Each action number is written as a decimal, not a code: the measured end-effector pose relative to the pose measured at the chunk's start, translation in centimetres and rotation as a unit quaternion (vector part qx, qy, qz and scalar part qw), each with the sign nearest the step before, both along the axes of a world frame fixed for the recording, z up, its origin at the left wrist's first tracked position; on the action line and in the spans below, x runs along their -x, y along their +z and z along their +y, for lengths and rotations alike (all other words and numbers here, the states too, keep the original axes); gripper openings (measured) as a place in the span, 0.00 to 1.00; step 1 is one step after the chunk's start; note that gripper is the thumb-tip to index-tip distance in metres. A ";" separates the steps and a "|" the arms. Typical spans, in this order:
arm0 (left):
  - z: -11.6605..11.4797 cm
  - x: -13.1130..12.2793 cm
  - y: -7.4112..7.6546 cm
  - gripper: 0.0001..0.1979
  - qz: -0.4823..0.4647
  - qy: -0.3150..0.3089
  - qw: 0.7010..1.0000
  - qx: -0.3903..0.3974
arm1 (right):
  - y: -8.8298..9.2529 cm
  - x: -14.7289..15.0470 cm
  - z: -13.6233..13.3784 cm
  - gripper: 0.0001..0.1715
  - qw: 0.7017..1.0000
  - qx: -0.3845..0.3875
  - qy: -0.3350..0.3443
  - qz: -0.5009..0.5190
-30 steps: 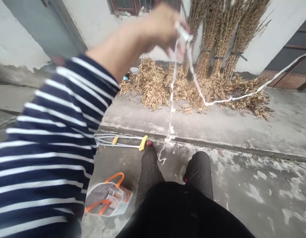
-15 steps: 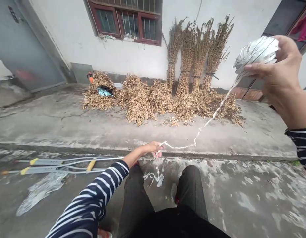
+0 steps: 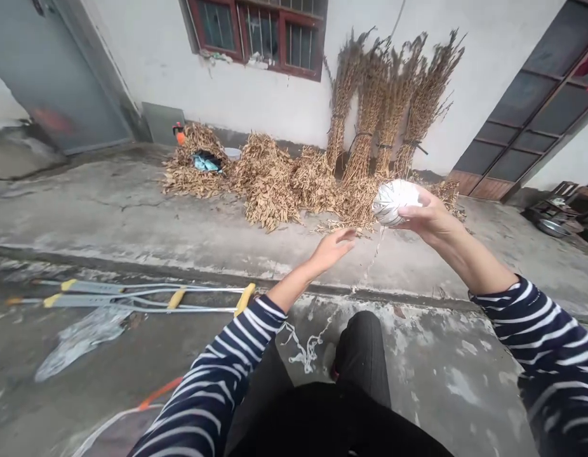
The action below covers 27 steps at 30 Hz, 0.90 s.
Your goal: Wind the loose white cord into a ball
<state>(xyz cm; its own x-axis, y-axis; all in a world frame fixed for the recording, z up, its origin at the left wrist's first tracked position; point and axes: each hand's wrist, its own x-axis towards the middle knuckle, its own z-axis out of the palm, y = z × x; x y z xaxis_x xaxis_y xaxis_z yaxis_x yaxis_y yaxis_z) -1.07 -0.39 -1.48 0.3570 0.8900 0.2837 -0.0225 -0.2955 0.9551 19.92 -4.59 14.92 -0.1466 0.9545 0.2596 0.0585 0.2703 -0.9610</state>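
Note:
My right hand (image 3: 430, 216) grips a ball of white twine (image 3: 393, 202) in front of the dry leaf piles. A thin white strand (image 3: 374, 254) hangs from the ball toward the ground. Just left of the ball, my left hand (image 3: 333, 249) is open, its fingers stretched toward the ball with a gap between them. Loose tangled twine (image 3: 306, 352) lies on the wet ground between my legs.
Heaps of dry leaves (image 3: 270, 184) line the white wall, with tied stalk bundles (image 3: 367, 114) leaning behind. Crutches (image 3: 146, 298) and a clear plastic sheet (image 3: 79, 343) lie at the left. A low concrete step edge (image 3: 418, 298) crosses the view. An orange-rimmed item (image 3: 127, 422) shows lower left.
My right hand has brought the ball down and left. My left hand has let go of the strand and moved up and right toward the ball. The view has shifted slightly.

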 end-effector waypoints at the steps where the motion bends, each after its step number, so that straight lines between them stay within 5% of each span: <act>1: -0.2 -0.8 1.1 0.27 -0.044 -0.012 0.999 -0.014 | -0.7 0.5 0.2 0.45 1.000 0.006 0.006 0.000; 5: -1.7 -2.7 3.0 0.15 -0.106 -0.035 0.994 -0.005 | -2.2 1.7 0.7 0.45 1.000 0.003 0.011 -0.010; 16: -3.3 -2.0 2.0 0.07 -0.183 -0.051 0.971 0.144 | -4.5 1.7 2.4 0.51 0.976 -0.163 -0.067 -0.132; 21: -3.0 -1.1 2.0 0.07 -0.139 -0.039 0.984 0.109 | -3.9 2.6 1.2 0.51 0.964 -0.211 -0.069 -0.148; 27: -2.0 -1.5 -0.1 0.10 -0.054 -0.036 0.994 0.083 | -2.2 3.7 -0.5 0.53 0.955 -0.221 -0.069 -0.184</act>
<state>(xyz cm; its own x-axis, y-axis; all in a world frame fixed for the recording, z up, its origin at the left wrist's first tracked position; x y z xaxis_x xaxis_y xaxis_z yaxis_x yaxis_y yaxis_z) 0.42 -2.43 -1.54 0.3960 0.9014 0.1752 -0.1434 -0.1277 0.9814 16.23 -5.04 12.72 -0.1862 0.7809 0.5962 0.4340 0.6098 -0.6631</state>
